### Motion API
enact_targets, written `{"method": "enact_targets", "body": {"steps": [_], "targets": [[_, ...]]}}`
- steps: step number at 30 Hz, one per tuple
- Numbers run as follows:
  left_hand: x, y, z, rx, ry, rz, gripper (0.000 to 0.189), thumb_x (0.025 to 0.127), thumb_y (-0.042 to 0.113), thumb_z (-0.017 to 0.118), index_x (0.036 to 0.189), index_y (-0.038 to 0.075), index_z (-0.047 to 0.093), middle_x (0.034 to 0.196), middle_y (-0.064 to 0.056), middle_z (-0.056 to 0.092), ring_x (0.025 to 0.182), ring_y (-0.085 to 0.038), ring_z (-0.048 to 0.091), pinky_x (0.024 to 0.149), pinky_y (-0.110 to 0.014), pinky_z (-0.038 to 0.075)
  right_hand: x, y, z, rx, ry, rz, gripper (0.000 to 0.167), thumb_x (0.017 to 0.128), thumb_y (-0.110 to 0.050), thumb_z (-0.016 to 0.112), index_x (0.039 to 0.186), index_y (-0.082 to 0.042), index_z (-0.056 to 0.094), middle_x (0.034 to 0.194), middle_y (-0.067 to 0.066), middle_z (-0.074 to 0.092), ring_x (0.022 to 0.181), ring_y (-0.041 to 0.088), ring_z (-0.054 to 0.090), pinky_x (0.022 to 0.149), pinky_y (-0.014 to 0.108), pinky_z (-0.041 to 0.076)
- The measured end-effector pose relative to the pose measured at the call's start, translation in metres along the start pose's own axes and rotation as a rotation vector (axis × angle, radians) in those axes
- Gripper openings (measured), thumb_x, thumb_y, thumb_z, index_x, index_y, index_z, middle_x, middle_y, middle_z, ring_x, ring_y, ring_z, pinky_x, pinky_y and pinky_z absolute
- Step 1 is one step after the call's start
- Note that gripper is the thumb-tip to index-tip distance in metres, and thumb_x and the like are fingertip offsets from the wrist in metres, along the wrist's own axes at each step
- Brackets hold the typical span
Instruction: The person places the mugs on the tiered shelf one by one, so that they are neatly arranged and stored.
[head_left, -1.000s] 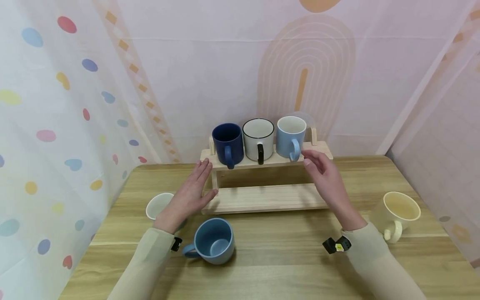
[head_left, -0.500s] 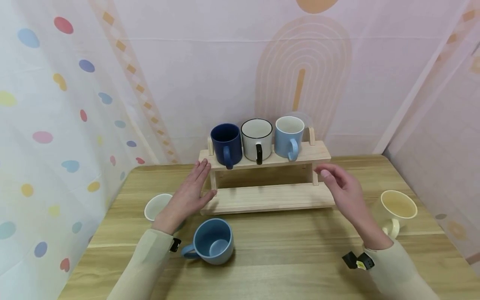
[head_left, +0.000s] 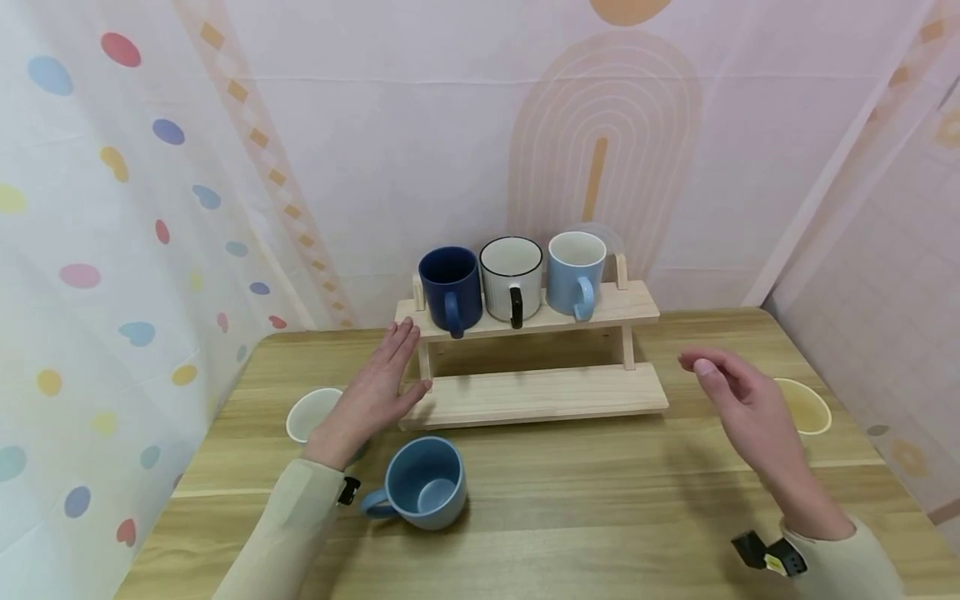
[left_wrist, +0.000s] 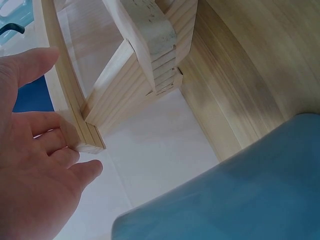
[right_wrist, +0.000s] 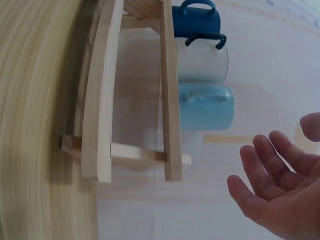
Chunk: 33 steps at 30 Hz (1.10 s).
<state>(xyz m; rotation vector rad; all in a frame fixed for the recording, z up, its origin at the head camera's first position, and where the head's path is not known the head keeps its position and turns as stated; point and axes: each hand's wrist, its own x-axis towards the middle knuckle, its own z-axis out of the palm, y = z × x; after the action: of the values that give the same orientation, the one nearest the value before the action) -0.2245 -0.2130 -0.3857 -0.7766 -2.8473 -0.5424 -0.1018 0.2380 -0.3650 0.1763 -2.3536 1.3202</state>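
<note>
My left hand (head_left: 367, 400) rests with straight fingers against the left end of a two-tier wooden shelf (head_left: 547, 392); the left wrist view shows the fingertips at the upper board's edge. On that upper board stand a dark blue mug (head_left: 452, 287), a white mug (head_left: 513, 279) with black rim and handle, and a light blue mug (head_left: 573, 275). Off the shelf's right side, my right hand (head_left: 750, 408) hovers with loosely bent fingers and nothing in it. Behind it a pale yellow mug (head_left: 810, 408) is partly hidden.
A grey-blue mug (head_left: 426, 483) stands on the wooden table (head_left: 570, 533) in front of my left forearm, handle to the left. A cup with a white inside (head_left: 311, 412) is partly covered by my left hand. A patterned curtain (head_left: 390, 167) hangs behind the shelf.
My right hand has moved away from the light blue mug's handle, right and toward me, and now covers part of the yellow mug. My left hand stays at the shelf's end.
</note>
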Motion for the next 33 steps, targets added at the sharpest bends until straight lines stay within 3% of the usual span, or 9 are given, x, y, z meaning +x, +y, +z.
{"method": "enact_targets", "body": {"steps": [9, 22, 26, 33], "targets": [[0.001, -0.001, 0.0, 0.005, -0.005, 0.002, 0.081, 0.098, 0.025, 0.07, 0.159, -0.007, 0.028, 0.17, -0.023, 0.018, 0.157, -0.041, 0.012, 0.124, -0.056, 0.02, -0.016, 0.016, -0.027, -0.026, 0.022, 0.03, 0.028, 0.109, -0.015, 0.054, 0.128, 0.0, 0.068, 0.115, -0.027, 0.067, 0.108, -0.009, 0.059, 0.087, 0.005, 0.044], [0.001, 0.0, -0.001, 0.005, -0.009, 0.005, 0.081, 0.098, 0.025, 0.071, 0.159, -0.007, 0.028, 0.169, -0.023, 0.018, 0.157, -0.042, 0.012, 0.124, -0.057, 0.02, -0.039, 0.048, -0.076, -0.002, 0.023, 0.186, 0.036, 0.112, -0.024, 0.048, 0.136, -0.005, 0.066, 0.12, -0.028, 0.069, 0.119, -0.015, 0.052, 0.092, 0.002, 0.035], [0.001, 0.0, -0.001, -0.004, -0.001, 0.013, 0.081, 0.098, 0.024, 0.07, 0.159, -0.008, 0.028, 0.169, -0.024, 0.018, 0.157, -0.042, 0.012, 0.124, -0.058, 0.02, -0.044, 0.057, -0.088, 0.008, 0.039, 0.201, 0.036, 0.112, -0.023, 0.047, 0.136, -0.006, 0.067, 0.117, -0.029, 0.071, 0.114, -0.017, 0.056, 0.092, 0.002, 0.035], [0.001, 0.0, -0.001, -0.005, 0.0, 0.021, 0.08, 0.099, 0.024, 0.07, 0.159, -0.008, 0.028, 0.169, -0.024, 0.018, 0.157, -0.042, 0.012, 0.124, -0.058, 0.02, -0.056, 0.075, -0.106, 0.144, 0.039, 0.231, 0.034, 0.112, -0.018, 0.045, 0.132, -0.006, 0.07, 0.113, -0.02, 0.075, 0.103, -0.01, 0.067, 0.089, 0.003, 0.039]]}}
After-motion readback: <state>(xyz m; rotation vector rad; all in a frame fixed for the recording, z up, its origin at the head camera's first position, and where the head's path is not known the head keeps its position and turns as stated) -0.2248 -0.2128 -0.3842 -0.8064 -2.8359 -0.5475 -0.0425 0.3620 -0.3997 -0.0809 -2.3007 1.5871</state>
